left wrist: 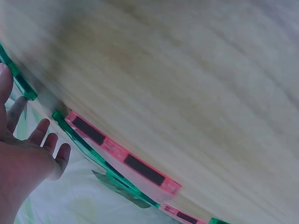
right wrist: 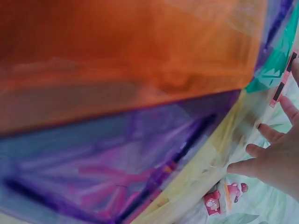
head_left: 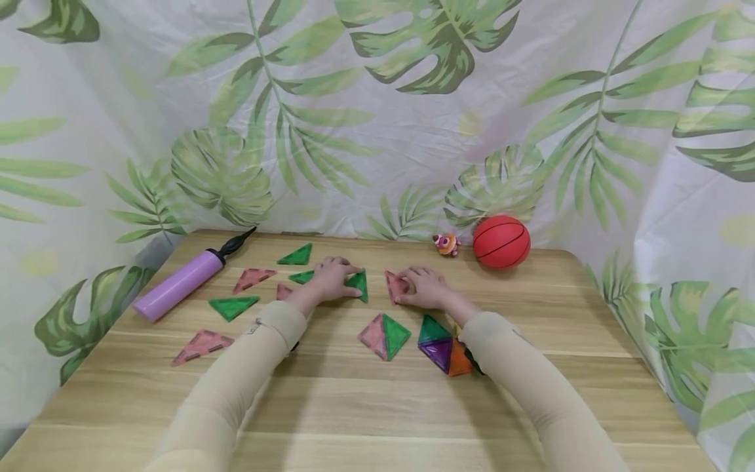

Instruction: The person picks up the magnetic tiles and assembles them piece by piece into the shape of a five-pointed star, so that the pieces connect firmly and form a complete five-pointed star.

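Observation:
My left hand (head_left: 332,279) pinches a green triangular magnetic tile (head_left: 360,286) between thumb and forefinger at the middle of the table. Facing it, my right hand (head_left: 426,287) pinches a pink triangular magnetic tile (head_left: 393,286), with a gap between the two tiles. In the left wrist view the green tile (left wrist: 18,79) stands at my thumb and forefinger, other fingers spread. The right wrist view has the pink tile's dark-striped edge (right wrist: 280,88) at my fingertips. Nearer me, a pink tile (head_left: 374,335) and a green tile (head_left: 394,335) lie side by side.
By my right forearm lies a cluster with green (head_left: 433,330), purple (head_left: 436,353) and orange tiles (head_left: 459,360). Several loose pink and green tiles (head_left: 234,307) lie left. A purple hand pump (head_left: 183,283) sits far left; a small figurine (head_left: 446,244) and red ball (head_left: 502,242) stand at the back.

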`<state>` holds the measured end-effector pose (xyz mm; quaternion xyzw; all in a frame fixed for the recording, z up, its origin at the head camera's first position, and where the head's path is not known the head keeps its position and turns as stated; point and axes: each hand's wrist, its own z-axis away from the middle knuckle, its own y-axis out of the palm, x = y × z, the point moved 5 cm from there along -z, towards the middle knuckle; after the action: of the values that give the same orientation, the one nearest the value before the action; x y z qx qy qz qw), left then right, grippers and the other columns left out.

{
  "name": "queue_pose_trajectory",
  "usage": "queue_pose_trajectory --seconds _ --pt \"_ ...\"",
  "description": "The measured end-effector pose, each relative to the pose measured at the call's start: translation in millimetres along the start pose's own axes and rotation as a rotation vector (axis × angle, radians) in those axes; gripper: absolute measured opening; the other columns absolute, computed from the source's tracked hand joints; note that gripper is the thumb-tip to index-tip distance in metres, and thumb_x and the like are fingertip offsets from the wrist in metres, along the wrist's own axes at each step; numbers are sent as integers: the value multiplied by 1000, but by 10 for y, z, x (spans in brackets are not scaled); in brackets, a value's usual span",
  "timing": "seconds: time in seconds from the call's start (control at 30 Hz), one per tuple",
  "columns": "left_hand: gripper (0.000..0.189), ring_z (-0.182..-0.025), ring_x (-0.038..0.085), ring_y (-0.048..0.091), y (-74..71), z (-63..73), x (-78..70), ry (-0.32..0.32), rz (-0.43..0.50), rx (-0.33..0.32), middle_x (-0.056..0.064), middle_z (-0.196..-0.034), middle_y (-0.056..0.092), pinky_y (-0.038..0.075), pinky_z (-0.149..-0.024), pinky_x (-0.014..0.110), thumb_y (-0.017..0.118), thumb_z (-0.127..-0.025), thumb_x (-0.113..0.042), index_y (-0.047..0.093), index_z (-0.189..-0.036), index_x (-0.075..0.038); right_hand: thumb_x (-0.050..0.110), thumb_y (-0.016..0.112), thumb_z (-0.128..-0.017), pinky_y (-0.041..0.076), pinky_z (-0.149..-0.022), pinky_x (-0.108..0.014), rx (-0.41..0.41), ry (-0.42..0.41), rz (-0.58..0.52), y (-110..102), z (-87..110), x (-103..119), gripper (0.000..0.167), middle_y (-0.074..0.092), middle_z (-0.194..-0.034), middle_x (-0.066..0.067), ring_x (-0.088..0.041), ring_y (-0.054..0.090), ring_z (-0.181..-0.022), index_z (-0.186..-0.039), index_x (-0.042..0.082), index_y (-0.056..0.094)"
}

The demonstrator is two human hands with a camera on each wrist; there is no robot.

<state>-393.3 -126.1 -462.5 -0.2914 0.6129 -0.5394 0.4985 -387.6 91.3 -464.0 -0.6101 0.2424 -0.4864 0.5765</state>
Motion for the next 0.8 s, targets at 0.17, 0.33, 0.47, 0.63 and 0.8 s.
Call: queue_pose_trajectory --seconds 0.17,0.33,0.47,0.63,0.8 --pt "61 -133 41 26 20 -32 -87 6 11 11 17 -142 39 22 -102 61 66 -85 -46 49 -139 -23 52 62 -86 15 -103 -70 -4 47 -12 18 37 -31 55 29 -152 -11 -39 20 -139 -133 29 47" --pt "60 -133 39 27 54 -85 -196 27 22 18 16 -142 39 20 -103 62 66 -85 -45 50 -139 -23 53 61 -86 12 -103 -71 3 74 -26 26 52 -39 57 28 -152 -12 -41 17 -140 -135 29 45" --pt "59 -133 38 28 69 -113 -300 38 22 20 16 -142 40 22 -103 60 65 -86 -44 50 -138 -22 52 60 -87 11 -104 -70 8 88 -38 27 49 -42 58 27 -153 -12 -40 18 -140 -137 29 43" --pt "59 -131 38 29 84 -144 -428 57 26 23 17 -140 42 24 -101 57 65 -86 -43 51 -138 -20 53 60 -86 13 -102 -72 -4 86 -38 22 43 -25 58 30 -150 -12 -42 22 -138 -136 28 44" --pt "59 -130 38 30 127 -187 -456 59 21 9 16 -140 42 24 -101 57 66 -86 -43 51 -138 -19 56 61 -85 15 -101 -72 -22 91 -29 19 31 -13 58 33 -148 -11 -43 25 -136 -134 29 45"
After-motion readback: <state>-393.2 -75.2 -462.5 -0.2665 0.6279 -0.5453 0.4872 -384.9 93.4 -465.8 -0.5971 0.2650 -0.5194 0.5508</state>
